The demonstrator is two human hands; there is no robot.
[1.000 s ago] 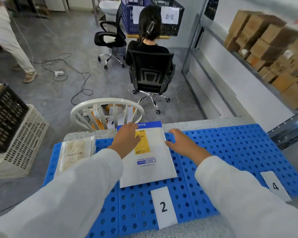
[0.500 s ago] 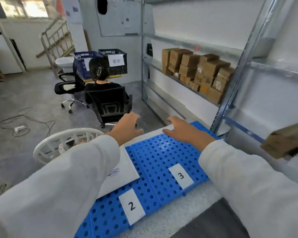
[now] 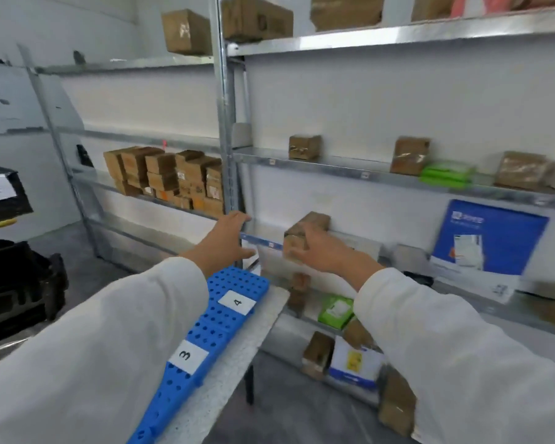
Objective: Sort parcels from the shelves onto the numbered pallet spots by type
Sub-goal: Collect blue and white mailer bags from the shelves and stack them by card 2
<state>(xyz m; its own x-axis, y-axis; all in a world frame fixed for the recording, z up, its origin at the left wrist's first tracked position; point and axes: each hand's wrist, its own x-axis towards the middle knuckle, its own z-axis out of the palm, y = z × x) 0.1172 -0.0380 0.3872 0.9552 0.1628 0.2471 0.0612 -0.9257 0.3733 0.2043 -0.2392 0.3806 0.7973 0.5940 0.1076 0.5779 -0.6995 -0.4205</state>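
A small brown cardboard box [image 3: 306,224] sits on the middle shelf [image 3: 359,243] of the metal rack. My right hand [image 3: 326,254] is laid against its front and right side; blur hides whether the fingers grip it. Just left of that, my left hand [image 3: 228,240] hovers open, in front of the rack's upright post [image 3: 226,123]. Below my arms lies the blue perforated pallet [image 3: 237,280], where the paper labels 3 [image 3: 188,355] and 4 [image 3: 236,302] show on bare spots.
Other shelves hold brown boxes [image 3: 167,174], green packs [image 3: 446,174], a blue-and-white envelope [image 3: 491,235], and further parcels low down [image 3: 353,363]. The pallet rests on a speckled table [image 3: 237,357] whose corner nears the rack. Black crates [image 3: 20,283] stand at the left.
My view swung right from the pallet to the rack. Both hands left the white envelope on spot 2 and reached out to the shelf, the right one arriving at the small brown box.
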